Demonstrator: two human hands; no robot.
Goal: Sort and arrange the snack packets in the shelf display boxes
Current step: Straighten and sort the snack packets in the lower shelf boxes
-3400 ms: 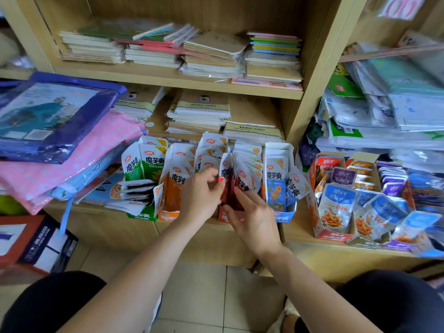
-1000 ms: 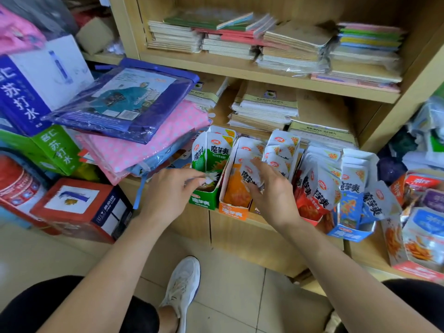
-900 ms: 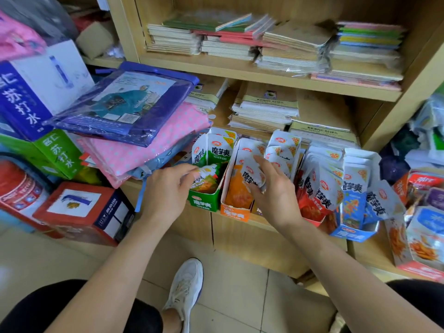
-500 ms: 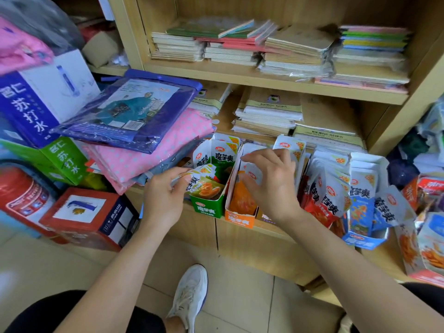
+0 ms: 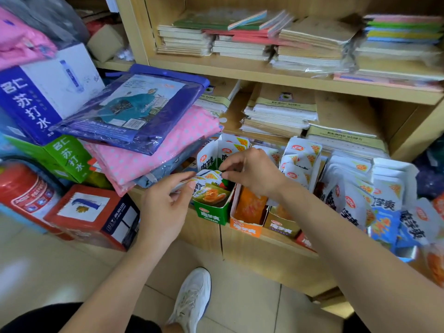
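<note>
Wooden shelf (image 5: 264, 70), notebooks up top, snack boxes along the lower edge. Green box (image 5: 211, 213) reads 魔芋爽, same as the orange box (image 5: 242, 228) beside it. Left hand (image 5: 163, 207) pinches a few packets (image 5: 210, 188) standing in the green box, and right hand (image 5: 252, 174) nips their tops. Fingers hide most of the print. Carton (image 5: 36, 99) far left says 苏打水.

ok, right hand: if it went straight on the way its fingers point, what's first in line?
The snack packets in the green box, at the fingertips of the right hand; just past them, the left hand. Depth unclear.
</note>
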